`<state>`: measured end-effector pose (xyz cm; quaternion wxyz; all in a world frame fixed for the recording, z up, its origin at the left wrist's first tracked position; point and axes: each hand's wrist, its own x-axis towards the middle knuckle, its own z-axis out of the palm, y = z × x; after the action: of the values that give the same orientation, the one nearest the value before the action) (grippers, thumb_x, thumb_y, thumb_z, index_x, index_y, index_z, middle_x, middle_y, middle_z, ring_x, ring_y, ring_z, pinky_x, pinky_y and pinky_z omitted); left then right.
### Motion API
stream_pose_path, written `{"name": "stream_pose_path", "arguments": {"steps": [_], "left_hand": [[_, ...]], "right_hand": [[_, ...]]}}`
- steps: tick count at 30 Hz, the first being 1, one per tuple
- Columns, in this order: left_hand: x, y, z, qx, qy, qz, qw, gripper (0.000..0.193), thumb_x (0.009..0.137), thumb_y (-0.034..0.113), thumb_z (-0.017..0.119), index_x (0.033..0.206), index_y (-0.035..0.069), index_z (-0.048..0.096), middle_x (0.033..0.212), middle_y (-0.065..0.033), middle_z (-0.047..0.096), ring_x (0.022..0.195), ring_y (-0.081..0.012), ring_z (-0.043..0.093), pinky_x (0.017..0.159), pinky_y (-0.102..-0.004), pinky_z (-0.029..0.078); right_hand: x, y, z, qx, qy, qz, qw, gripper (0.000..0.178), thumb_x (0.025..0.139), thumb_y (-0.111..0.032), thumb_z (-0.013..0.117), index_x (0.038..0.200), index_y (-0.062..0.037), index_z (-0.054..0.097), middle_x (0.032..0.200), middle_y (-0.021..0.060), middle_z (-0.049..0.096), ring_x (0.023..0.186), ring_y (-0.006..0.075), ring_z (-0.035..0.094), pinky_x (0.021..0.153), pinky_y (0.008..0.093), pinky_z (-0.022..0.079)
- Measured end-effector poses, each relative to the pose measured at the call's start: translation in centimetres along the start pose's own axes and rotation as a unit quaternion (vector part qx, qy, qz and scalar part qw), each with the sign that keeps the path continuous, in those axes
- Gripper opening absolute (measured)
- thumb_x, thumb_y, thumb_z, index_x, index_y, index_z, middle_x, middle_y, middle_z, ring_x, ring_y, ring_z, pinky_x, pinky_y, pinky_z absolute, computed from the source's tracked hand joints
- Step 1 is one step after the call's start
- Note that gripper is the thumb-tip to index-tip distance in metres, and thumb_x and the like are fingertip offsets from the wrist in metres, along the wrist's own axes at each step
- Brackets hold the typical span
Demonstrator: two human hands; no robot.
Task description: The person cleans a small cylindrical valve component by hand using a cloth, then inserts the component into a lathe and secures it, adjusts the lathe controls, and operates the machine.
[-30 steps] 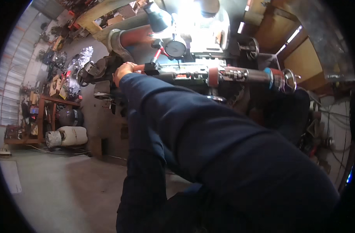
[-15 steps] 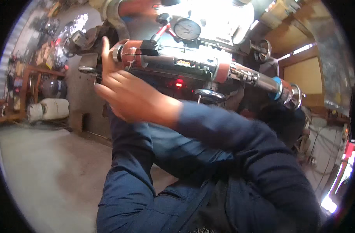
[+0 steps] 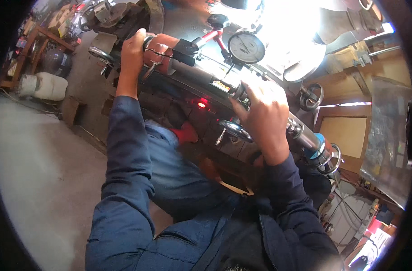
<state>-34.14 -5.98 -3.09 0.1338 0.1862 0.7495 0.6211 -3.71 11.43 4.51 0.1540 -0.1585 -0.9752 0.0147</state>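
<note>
In front of me lies a lathe-like machine with a long horizontal shaft point(image 3: 192, 72). My left hand point(image 3: 133, 56) is closed round the shaft's left end, beside a reddish-brown collar point(image 3: 158, 52) with a metal screw handle; its fingertips are partly hidden. My right hand point(image 3: 267, 110) is closed over the fitting farther right, thumb and fingers at a dark round part point(image 3: 240, 94). Above and between the hands, a round dial gauge point(image 3: 246, 47) hangs on a red jointed arm point(image 3: 220, 43), its thin stem pointing down to the shaft.
A chromed handwheel point(image 3: 235, 130) sits under the shaft, with another handwheel point(image 3: 310, 96) behind on the right. A blue-banded cylinder point(image 3: 318, 147) forms the right end. A red light point(image 3: 201, 105) glows below. White jugs point(image 3: 43, 86) stand on the left floor.
My right hand has swung from the shaft's left end to the fitting on its right. My left hand has come into clear sight at the left end. The view has tilted.
</note>
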Motion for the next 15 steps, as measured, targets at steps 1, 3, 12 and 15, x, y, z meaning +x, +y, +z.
{"name": "stream_pose_path", "arguments": {"steps": [1, 3, 12, 15], "left_hand": [[-0.1, -0.6, 0.1, -0.051, -0.008, 0.048, 0.997, 0.05, 0.1, 0.044, 0.047, 0.099, 0.0, 0.07, 0.095, -0.0096, 0.07, 0.086, -0.0162, 0.065, 0.077, -0.0318, 0.051], [0.0, -1.7, 0.2, -0.101, -0.016, 0.094, 0.99, 0.042, 0.099, 0.038, 0.047, 0.105, 0.002, 0.069, 0.098, -0.0095, 0.07, 0.088, -0.0185, 0.067, 0.082, -0.0346, 0.053], [-1.2, -0.1, -2.3, -0.268, -0.153, -0.058, 0.95, 0.057, 0.102, 0.047, 0.046, 0.129, -0.001, 0.062, 0.123, -0.0122, 0.064, 0.117, -0.0256, 0.059, 0.106, -0.0419, 0.042], [-0.8, 0.0, -2.6, -0.173, -0.153, -0.009, 0.973, 0.059, 0.103, 0.049, 0.047, 0.13, -0.001, 0.061, 0.123, -0.0102, 0.064, 0.118, -0.0233, 0.058, 0.106, -0.0402, 0.04]], "right_hand": [[0.0, -0.1, 0.0, 0.008, 0.01, 0.005, 1.0, 0.047, 0.077, -0.033, 0.081, 0.116, -0.0083, 0.07, 0.107, 0.0132, 0.072, 0.101, 0.0312, 0.068, 0.092, 0.041, 0.05], [0.1, -0.1, -0.1, 0.016, 0.008, 0.002, 1.0, 0.047, 0.076, -0.031, 0.081, 0.116, -0.0084, 0.07, 0.108, 0.0128, 0.072, 0.102, 0.0313, 0.067, 0.094, 0.0412, 0.049], [0.4, 0.2, 0.2, 0.038, 0.039, -0.003, 0.999, 0.045, 0.073, -0.024, 0.082, 0.113, -0.0088, 0.071, 0.109, 0.0109, 0.072, 0.106, 0.0315, 0.067, 0.099, 0.0419, 0.047], [0.5, 0.2, 0.2, 0.04, 0.045, -0.007, 0.998, 0.044, 0.071, -0.023, 0.083, 0.111, -0.0085, 0.071, 0.108, 0.0106, 0.073, 0.106, 0.0316, 0.067, 0.098, 0.0421, 0.048]]}}
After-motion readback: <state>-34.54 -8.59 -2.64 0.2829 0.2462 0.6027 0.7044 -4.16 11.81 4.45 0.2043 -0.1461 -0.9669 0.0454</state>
